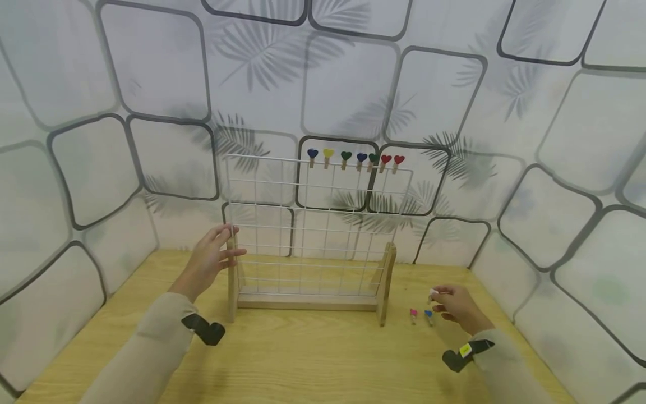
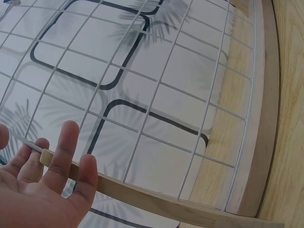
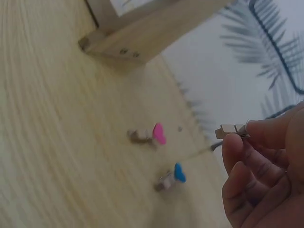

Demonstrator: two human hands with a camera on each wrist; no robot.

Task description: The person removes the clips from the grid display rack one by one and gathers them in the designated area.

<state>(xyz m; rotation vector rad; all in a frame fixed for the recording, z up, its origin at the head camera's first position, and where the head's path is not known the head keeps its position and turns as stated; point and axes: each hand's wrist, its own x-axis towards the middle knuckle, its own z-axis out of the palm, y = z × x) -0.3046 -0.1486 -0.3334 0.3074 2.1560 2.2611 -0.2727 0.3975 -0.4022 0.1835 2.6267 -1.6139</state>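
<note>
A white wire grid rack stands upright between wooden side posts. My left hand holds the rack's left edge at the top of the wooden post; its ring and little fingers stick out loosely in the left wrist view. Over at the right, my right hand pinches a small wooden clothespin between thumb and index finger, above the table. Its head looks whitish in the head view and is hidden by the fingers in the right wrist view. Below lie a pink-heart clothespin and a blue-heart clothespin.
Several heart clothespins, among them a yellow one, are clipped along the rack's top wire toward its right end. The rack's wooden base bar rests on the wood-grain table. A patterned wall covering encloses the back and sides.
</note>
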